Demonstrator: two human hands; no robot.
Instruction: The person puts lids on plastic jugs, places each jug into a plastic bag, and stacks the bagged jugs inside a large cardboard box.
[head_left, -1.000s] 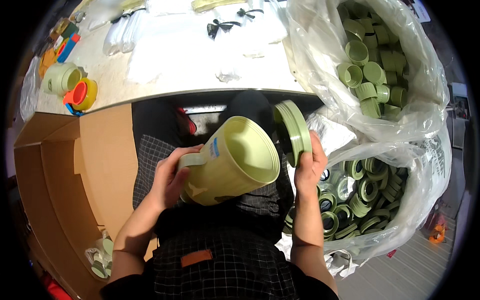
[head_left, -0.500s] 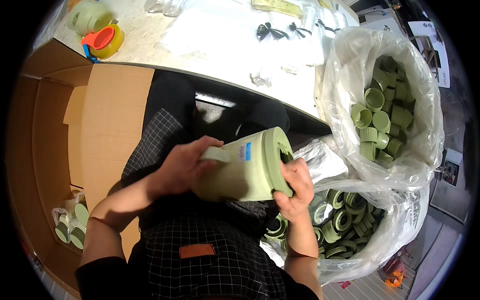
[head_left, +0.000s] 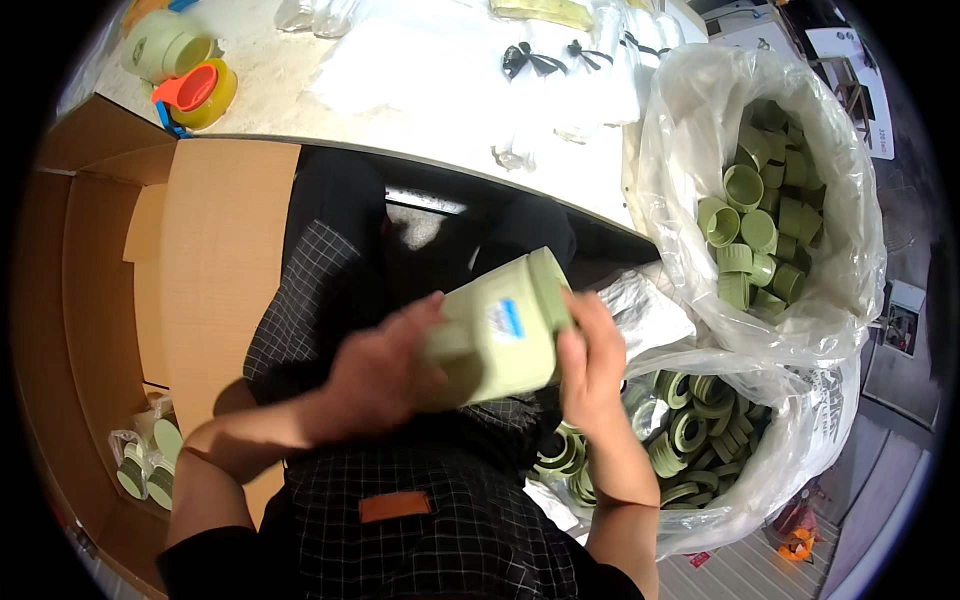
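A pale green plastic jug with a small blue-and-white label lies tilted on its side above my lap. My left hand, slightly blurred, is closed around its left end, where the handle is hidden by the fingers. At the other end, my right hand grips the darker green rim piece, fingers over its far edge and thumb on the near side. The mouth of the jug faces right, out of sight. Beneath it is my black checked apron.
An open cardboard box stands at left with green discs inside. At right, one clear bag holds green cups; another holds green rings. The white table carries plastic bags, a yellow tape roll and a green container.
The jug has rolled and turned so its label faces up more and its open end no longer shows. The right hand has shifted around the rim; the left hand now covers the handle.
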